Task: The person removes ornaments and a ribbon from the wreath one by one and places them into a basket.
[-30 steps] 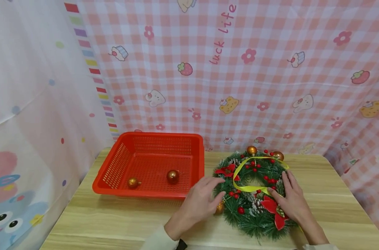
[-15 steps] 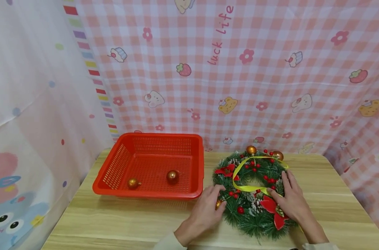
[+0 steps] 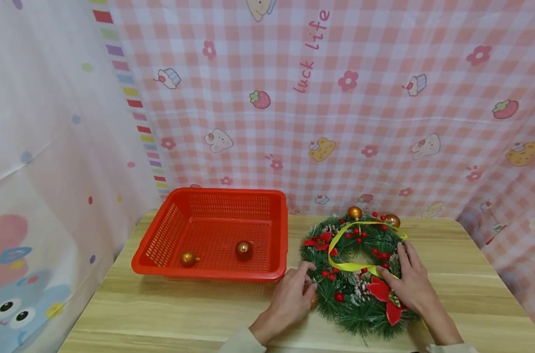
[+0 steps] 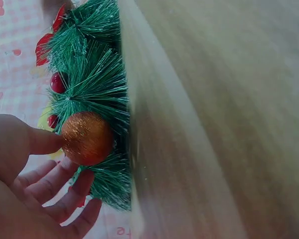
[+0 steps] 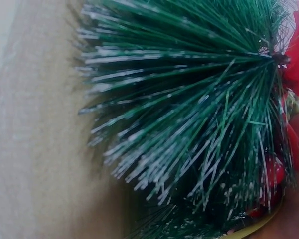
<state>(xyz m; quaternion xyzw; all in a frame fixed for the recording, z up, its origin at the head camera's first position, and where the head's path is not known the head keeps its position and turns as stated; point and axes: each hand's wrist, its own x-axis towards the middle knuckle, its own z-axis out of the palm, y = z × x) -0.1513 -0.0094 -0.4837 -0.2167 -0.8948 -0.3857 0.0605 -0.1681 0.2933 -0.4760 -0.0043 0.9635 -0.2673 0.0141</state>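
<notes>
A green Christmas wreath point(image 3: 364, 311) with red flowers, red berries and pine cones lies on the table. Over its ring loops a yellow ribbon point(image 3: 338, 245). At its left edge my left hand point(image 3: 289, 299) pinches a glittery orange-gold bauble point(image 4: 87, 138) between thumb and fingers; in the head view the hand partly hides this bauble. My right hand point(image 3: 413, 284) rests on the wreath's right side, fingers fairly straight, thumb by the ribbon. The right wrist view is mostly filled by snow-tipped green needles point(image 5: 189, 99).
A red plastic basket point(image 3: 232, 275) stands left of the wreath, holding a glittery gold bauble point(image 3: 188, 259) and a shiny copper bauble point(image 3: 243, 250). Two more baubles, one gold point(image 3: 354, 212) and one brownish point(image 3: 392, 221), sit at the wreath's far edge. A checked curtain point(image 3: 267, 122) hangs behind the table.
My left hand has moved right and slightly down to the wreath's left edge, and its fingers have closed in on the bauble there. The right hand and the wreath have barely moved.
</notes>
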